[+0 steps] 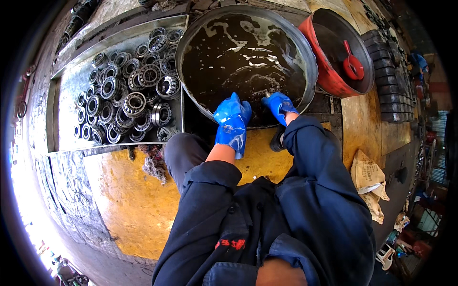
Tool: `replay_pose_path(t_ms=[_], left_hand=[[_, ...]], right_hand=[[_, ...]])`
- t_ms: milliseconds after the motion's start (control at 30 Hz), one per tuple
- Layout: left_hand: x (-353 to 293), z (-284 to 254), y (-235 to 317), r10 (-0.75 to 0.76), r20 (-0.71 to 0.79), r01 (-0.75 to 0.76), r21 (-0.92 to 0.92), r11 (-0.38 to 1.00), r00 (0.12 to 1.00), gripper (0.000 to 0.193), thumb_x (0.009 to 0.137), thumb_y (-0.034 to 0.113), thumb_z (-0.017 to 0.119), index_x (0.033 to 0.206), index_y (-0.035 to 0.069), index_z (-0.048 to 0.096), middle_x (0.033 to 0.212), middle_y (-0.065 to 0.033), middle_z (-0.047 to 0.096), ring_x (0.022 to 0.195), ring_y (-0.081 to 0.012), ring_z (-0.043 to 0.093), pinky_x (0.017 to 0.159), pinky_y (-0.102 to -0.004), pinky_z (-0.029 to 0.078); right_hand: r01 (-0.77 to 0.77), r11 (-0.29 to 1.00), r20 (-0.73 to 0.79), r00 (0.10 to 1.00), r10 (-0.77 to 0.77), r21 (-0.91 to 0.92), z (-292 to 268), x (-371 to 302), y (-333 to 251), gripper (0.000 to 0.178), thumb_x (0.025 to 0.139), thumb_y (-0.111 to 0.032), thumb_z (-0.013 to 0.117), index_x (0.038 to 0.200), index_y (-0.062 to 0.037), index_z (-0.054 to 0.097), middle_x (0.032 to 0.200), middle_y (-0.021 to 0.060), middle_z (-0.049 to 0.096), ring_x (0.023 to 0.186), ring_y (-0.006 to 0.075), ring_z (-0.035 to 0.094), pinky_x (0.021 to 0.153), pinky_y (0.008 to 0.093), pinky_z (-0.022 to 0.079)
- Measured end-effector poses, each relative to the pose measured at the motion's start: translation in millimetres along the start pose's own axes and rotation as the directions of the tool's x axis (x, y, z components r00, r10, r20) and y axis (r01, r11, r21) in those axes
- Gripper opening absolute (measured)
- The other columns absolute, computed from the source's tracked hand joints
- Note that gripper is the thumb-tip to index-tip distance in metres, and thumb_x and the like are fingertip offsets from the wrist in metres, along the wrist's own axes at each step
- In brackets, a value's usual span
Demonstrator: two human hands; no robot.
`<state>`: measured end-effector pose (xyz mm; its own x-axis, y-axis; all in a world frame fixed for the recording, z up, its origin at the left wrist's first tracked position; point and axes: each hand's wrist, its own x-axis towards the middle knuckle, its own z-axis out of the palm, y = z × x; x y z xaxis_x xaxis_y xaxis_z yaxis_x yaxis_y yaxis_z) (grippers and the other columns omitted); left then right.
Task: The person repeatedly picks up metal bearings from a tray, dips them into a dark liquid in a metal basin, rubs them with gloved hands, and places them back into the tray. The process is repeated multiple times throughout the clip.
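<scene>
A wide round metal tub (311, 71) holds dark, oily liquid (238, 59) with pale foam streaks on it. Over its near edge reach both my hands, in wet blue rubber gloves. My left hand (232, 113) is closed, its fingers curled toward the liquid; whatever it may hold is hidden. A short gap to the right, my right hand (279, 106) is closed too, fingertips pointing into the tub. A small pale glint shows at its fingertips, too small to name. Ripples and foam lie on the liquid just beyond the hands.
Left of the tub, a shallow metal tray (54, 114) carries many roller bearings (134, 105). On the right stand a red drum (318, 57) with a red ladle (353, 66) inside and a stack of dark metal blocks (393, 81). A rag (155, 164) and brown paper sacks (367, 176) lie nearby.
</scene>
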<state>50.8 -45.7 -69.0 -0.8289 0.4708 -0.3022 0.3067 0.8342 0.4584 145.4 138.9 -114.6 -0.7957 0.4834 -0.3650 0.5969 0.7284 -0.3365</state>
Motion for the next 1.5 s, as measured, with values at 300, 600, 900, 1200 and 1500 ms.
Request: replay_pose_path(t_ms=[300, 600, 900, 1200, 1500], left_hand=[[-0.7, 0.0, -2.5, -0.02, -0.001, 0.02, 0.037, 0.999, 1.0, 0.038, 0.09, 0.038, 0.063, 0.112, 0.007, 0.067, 0.103, -0.0183, 0.073, 0.098, -0.0362, 0.072, 0.083, -0.048, 0.057], [5.2, 6.8, -0.9, -0.018, 0.039, 0.017, 0.023, 1.0, 0.999, 0.042, 0.09, 0.04, 0.061, 0.117, 0.008, 0.066, 0.105, -0.0191, 0.073, 0.099, -0.0377, 0.071, 0.083, -0.0483, 0.057], [0.1, -5.0, -16.2, -0.047, -0.018, 0.048, 0.031, 0.998, 0.999, 0.042, 0.089, 0.039, 0.061, 0.117, 0.008, 0.066, 0.103, -0.019, 0.074, 0.097, -0.0382, 0.071, 0.082, -0.0487, 0.057], [1.3, 4.8, -6.8, -0.011, -0.013, 0.011, 0.027, 1.0, 1.0, 0.041, 0.088, 0.04, 0.062, 0.112, 0.007, 0.067, 0.1, -0.0197, 0.073, 0.094, -0.039, 0.071, 0.08, -0.0496, 0.057], [4.6, 7.6, -2.9, 0.007, -0.029, -0.007, 0.002, 1.0, 1.0, 0.041, 0.087, 0.04, 0.062, 0.11, 0.007, 0.067, 0.099, -0.0204, 0.073, 0.094, -0.0382, 0.071, 0.08, -0.0498, 0.057]], right_hand=[[0.269, 0.738, 0.358, 0.933, -0.039, -0.619, 7.0, 41.5, -22.5, 0.032, 0.094, -0.036, 0.061, 0.115, -0.0164, 0.076, 0.112, 0.0141, 0.074, 0.102, 0.0326, 0.073, 0.085, 0.0447, 0.056], [0.151, 0.785, 0.319, 0.946, 0.063, -0.6, 20.9, 45.1, -12.8, 0.031, 0.096, -0.035, 0.058, 0.113, -0.0175, 0.077, 0.116, 0.0115, 0.074, 0.107, 0.0319, 0.07, 0.091, 0.0449, 0.054], [0.043, 0.998, 0.13, 0.991, -0.037, -0.046, -2.0, 7.9, -18.8, 0.035, 0.095, -0.035, 0.06, 0.117, -0.0111, 0.074, 0.117, 0.0176, 0.071, 0.111, 0.0386, 0.066, 0.095, 0.0441, 0.052], [0.592, 0.502, 0.629, 0.768, -0.117, -0.63, 6.5, 39.9, -44.3, 0.033, 0.094, -0.036, 0.063, 0.122, -0.0232, 0.073, 0.12, 0.0066, 0.074, 0.109, 0.0275, 0.071, 0.085, 0.043, 0.057], [-0.017, 0.979, 0.172, 0.984, 0.054, -0.205, 14.2, 23.0, 10.3, 0.043, 0.097, -0.044, 0.056, 0.114, -0.0082, 0.073, 0.116, 0.0225, 0.069, 0.111, 0.0402, 0.065, 0.094, 0.0472, 0.051]])
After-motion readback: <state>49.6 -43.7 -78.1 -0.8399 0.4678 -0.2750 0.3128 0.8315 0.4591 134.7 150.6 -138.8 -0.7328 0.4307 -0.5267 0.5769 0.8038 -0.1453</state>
